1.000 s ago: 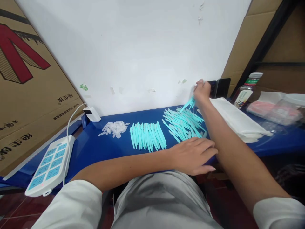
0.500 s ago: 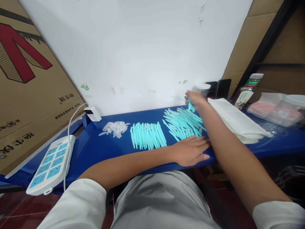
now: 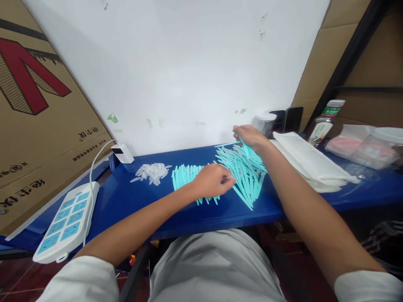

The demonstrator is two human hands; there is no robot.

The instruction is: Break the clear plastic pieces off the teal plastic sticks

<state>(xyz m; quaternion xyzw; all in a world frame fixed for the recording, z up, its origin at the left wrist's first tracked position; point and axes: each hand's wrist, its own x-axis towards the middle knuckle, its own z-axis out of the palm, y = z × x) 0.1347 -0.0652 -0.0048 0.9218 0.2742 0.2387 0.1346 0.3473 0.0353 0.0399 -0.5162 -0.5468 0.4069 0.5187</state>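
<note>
The right hand (image 3: pixel 250 136) is curled closed around a small bundle of slim turquoise plastic sticks (image 3: pixel 247 147), which angle down from its grip over the table. Another thin turquoise stick lies out to the left beneath its fingers, and whether the hand has hold of that one as well is hard to say.

Below the right hand, a loose heap of matching turquoise sticks (image 3: pixel 250 188) fans across the glossy blue tabletop (image 3: pixel 126 209), many of them crossing.

The person's left hand (image 3: pixel 212 180) hangs with bent fingers, thumb close to the fingertips, over the right part of a neat side-by-side row of turquoise sticks (image 3: pixel 182 176), hiding some of it. Its inner side is turned from view, so one cannot tell whether it grips anything.

Left of the row is a small pile of short translucent whitish plastic pieces (image 3: pixel 154 172). A white power strip with blue sockets (image 3: pixel 64 226) lies farther left. Flat white packets (image 3: pixel 315 159) are stacked right of the heap, near a dark bottle with a white cap (image 3: pixel 321 130).
</note>
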